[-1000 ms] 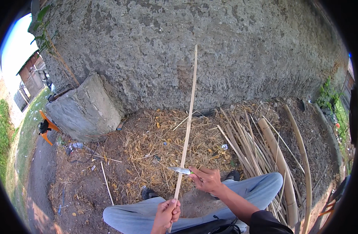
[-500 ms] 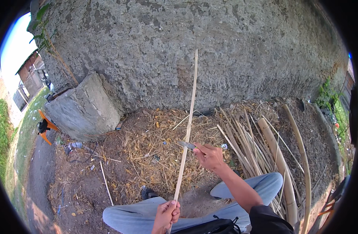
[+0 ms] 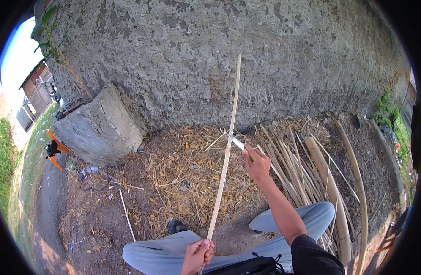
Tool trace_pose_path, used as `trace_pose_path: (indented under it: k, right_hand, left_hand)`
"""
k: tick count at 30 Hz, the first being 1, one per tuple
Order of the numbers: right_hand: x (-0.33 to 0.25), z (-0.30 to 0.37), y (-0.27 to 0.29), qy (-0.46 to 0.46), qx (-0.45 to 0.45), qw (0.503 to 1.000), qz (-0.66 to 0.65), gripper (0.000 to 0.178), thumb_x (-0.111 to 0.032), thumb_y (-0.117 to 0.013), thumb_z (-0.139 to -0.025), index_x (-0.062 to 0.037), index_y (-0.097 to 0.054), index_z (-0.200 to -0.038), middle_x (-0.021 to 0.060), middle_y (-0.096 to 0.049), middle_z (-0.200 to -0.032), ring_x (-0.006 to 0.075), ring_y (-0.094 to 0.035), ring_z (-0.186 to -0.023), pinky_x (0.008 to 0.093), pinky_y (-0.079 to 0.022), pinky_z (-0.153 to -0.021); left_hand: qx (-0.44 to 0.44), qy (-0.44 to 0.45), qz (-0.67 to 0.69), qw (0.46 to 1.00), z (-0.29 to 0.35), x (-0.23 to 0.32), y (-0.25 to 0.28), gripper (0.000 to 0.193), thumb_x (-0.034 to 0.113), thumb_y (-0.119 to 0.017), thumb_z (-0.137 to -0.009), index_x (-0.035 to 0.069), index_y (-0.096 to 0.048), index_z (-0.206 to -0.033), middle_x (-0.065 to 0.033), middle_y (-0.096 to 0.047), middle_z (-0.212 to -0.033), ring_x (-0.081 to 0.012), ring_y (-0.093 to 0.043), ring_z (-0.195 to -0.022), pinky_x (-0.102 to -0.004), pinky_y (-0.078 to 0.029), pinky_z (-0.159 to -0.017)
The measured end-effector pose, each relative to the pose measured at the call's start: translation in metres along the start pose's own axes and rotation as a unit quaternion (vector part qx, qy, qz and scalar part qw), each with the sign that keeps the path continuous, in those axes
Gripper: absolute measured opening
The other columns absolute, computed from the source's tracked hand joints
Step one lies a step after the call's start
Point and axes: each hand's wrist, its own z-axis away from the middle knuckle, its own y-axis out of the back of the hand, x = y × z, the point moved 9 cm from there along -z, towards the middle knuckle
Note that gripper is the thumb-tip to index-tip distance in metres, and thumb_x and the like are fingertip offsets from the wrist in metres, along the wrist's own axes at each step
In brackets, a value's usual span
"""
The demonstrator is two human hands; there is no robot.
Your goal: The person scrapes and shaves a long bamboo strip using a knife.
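A long, pale bamboo strip [image 3: 223, 178] slants up and away from my lap, its far tip in front of the grey wall. My left hand [image 3: 198, 256] is closed around its near end, just above my legs. In my right hand [image 3: 257, 164] is a knife [image 3: 237, 142] with a bright blade and a bit of green showing at the handle. The blade lies against or right over the strip, past its middle. Fingers of the right hand wrap the handle and hide most of it.
A pile of split bamboo strips [image 3: 293, 172] lies at the right, beside a thick bamboo pole [image 3: 329, 192] and a thinner curved pole [image 3: 355, 178]. A concrete block [image 3: 100, 126] stands at the left against the rough wall [image 3: 183, 64]. Shavings and dry leaves [image 3: 174, 172] cover the ground.
My right hand has moved the knife farther out along the bamboo strip, and the blade has turned to catch light. The strip's far end has swung slightly right. My left hand keeps its hold.
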Motion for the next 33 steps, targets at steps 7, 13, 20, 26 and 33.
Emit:
trace_pose_path:
  k: [7, 13, 20, 26, 33]
  right_hand:
    - [0.092, 0.057, -0.023, -0.546, -0.031, 0.686, -0.48, 0.037, -0.035, -0.045, -0.107, -0.0059, -0.066, -0.117, -0.0036, -0.048, -0.066, 0.0071, -0.041, -0.054, 0.0272, -0.034, -0.047]
    - [0.011, 0.1, -0.005, -0.596, -0.164, 0.601, -0.507, 0.038, -0.037, -0.039, -0.108, -0.0089, -0.06, -0.123, -0.0051, -0.043, -0.066, 0.0052, -0.035, -0.053, 0.024, -0.03, -0.046]
    - [-0.101, 0.122, 0.051, -0.196, -0.239, 0.901, -0.305, 0.025, -0.019, -0.064, -0.096, -0.0016, -0.071, -0.114, 0.0057, -0.062, -0.066, 0.0115, -0.056, -0.052, 0.0277, -0.043, -0.048]
    - [-0.14, 0.15, 0.058, -0.005, -0.291, 0.927, -0.237, 0.029, -0.019, -0.074, -0.087, -0.0073, -0.072, -0.114, 0.0102, -0.066, -0.069, 0.022, -0.06, -0.049, 0.0339, -0.047, -0.045]
    - [-0.14, 0.145, 0.063, -0.023, -0.265, 0.927, -0.263, 0.03, -0.019, -0.074, -0.087, -0.0082, -0.072, -0.115, 0.0088, -0.065, -0.067, 0.0212, -0.059, -0.047, 0.0337, -0.047, -0.045]
  left_hand:
    - [0.034, -0.025, -0.04, 0.998, 0.007, 0.009, 0.001, 0.027, 0.029, -0.047, -0.106, 0.007, -0.061, -0.098, 0.0065, -0.044, -0.062, -0.0033, -0.039, -0.049, -0.0216, -0.03, -0.042]
    - [0.054, -0.158, -0.132, 0.977, -0.011, 0.021, 0.011, 0.028, 0.017, -0.048, -0.106, -0.005, -0.062, -0.116, 0.0012, -0.05, -0.071, -0.0034, -0.039, -0.054, -0.0209, -0.034, -0.047]
    - [0.037, -0.127, -0.042, 0.99, -0.029, 0.001, 0.008, 0.027, 0.016, -0.051, -0.105, -0.003, -0.063, -0.121, 0.0032, -0.052, -0.071, -0.0026, -0.043, -0.057, -0.02, -0.036, -0.049]
    - [0.014, -0.107, -0.042, 0.993, -0.022, 0.006, 0.003, 0.023, 0.015, -0.053, -0.104, -0.001, -0.061, -0.117, 0.0028, -0.052, -0.076, -0.0033, -0.042, -0.054, -0.021, -0.035, -0.046]
    - [-0.08, -0.042, 0.075, 0.993, -0.007, 0.009, -0.008, 0.026, 0.014, -0.05, -0.105, 0.0, -0.052, -0.127, -0.0002, -0.054, -0.09, -0.0045, -0.04, -0.06, -0.0199, -0.034, -0.05]
